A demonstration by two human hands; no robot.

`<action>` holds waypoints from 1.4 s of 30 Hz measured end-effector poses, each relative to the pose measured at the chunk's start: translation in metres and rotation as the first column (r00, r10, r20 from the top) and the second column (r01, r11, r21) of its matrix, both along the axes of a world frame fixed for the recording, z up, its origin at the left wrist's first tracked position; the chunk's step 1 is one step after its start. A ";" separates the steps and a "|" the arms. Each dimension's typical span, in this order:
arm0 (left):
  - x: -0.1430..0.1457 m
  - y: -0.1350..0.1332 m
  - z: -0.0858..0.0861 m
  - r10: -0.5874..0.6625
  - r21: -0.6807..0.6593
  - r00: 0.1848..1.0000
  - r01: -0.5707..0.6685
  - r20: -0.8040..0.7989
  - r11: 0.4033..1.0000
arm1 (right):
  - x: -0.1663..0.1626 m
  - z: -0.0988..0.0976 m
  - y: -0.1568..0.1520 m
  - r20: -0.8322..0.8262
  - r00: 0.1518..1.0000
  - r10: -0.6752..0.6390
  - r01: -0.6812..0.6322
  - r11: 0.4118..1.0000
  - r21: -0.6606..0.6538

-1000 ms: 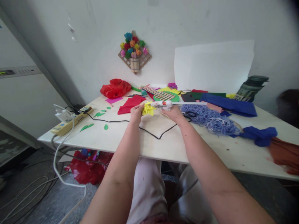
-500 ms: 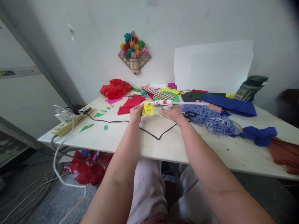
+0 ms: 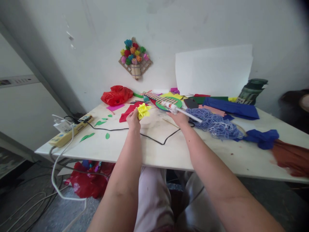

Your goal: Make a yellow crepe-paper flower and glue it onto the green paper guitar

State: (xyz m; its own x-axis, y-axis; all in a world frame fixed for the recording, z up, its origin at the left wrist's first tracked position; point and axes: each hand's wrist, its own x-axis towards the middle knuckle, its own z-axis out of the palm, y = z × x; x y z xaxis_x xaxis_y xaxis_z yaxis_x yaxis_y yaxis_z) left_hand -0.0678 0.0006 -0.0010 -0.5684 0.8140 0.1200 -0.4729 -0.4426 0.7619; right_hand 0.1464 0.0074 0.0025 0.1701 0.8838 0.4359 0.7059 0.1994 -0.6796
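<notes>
My left hand (image 3: 133, 118) pinches a small yellow paper flower (image 3: 143, 110) and holds it up above the white table (image 3: 169, 148). My right hand (image 3: 180, 117) grips a glue gun (image 3: 172, 106) with a white glue stick jutting out to the right; its tip points left toward the flower, a short gap away. A black cord (image 3: 154, 137) trails across the table below both hands. Red paper (image 3: 127, 111) lies just behind my left hand.
A heap of blue-purple rubber bands (image 3: 214, 124), blue cloth (image 3: 231, 108) and a woven green-and-red piece (image 3: 166, 100) lie at the right and back. A power strip (image 3: 70, 130) sits at the left edge. Green paper leaves (image 3: 96, 129), a red bag (image 3: 116, 95) and a wall flower ornament (image 3: 135, 59) are also there.
My left hand has pulled the yellow flower left, away from the glue gun's tip. My right hand tilted the glue gun. The view shifted slightly.
</notes>
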 end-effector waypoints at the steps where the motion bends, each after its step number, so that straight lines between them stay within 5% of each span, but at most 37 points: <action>1: 0.000 0.000 0.001 0.001 0.012 1.000 -0.001 0.009 1.000 | 0.000 0.001 -0.003 0.082 0.997 0.001 0.002 0.999 -0.041; 8: -0.002 0.003 0.000 -0.017 0.091 1.000 0.014 0.026 0.996 | -0.007 -0.005 -0.004 0.339 0.903 0.265 -0.230 0.963 -0.142; 16: 0.008 0.002 -0.001 -0.104 0.118 0.985 0.121 -0.139 0.986 | -0.029 -0.022 0.002 0.455 0.815 0.360 -0.328 0.932 -0.151; 22: 0.009 0.004 -0.005 -0.152 0.072 0.970 0.168 -0.191 0.983 | -0.036 -0.015 -0.003 0.492 0.803 0.336 -0.313 0.941 -0.132; 27: 0.008 0.004 -0.006 -0.160 0.044 0.966 0.172 -0.201 0.984 | -0.007 -0.007 0.001 0.421 0.882 0.212 -0.189 0.977 -0.095; 31: 0.008 0.005 -0.007 -0.159 0.032 0.963 0.170 -0.219 0.985 | 0.015 -0.001 -0.001 0.439 0.883 0.166 -0.080 0.975 -0.208; 35: 0.008 0.006 -0.009 -0.180 0.028 0.954 0.192 -0.238 0.981 | 0.017 0.007 -0.006 0.446 0.851 0.276 -0.106 0.924 -0.369; 42: 0.008 0.001 -0.012 -0.204 0.021 0.940 0.218 -0.275 0.976 | 0.015 0.013 -0.014 0.559 0.784 0.269 -0.043 0.923 -0.384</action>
State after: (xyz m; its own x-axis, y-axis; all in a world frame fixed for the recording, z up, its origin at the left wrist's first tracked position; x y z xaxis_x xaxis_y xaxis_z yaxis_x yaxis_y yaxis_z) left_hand -0.0601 0.0020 -0.0133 -0.3248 0.9007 0.2886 -0.3397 -0.3959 0.8532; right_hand 0.1612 -0.0063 0.0159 -0.1742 0.9817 0.0765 0.9659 0.1855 -0.1809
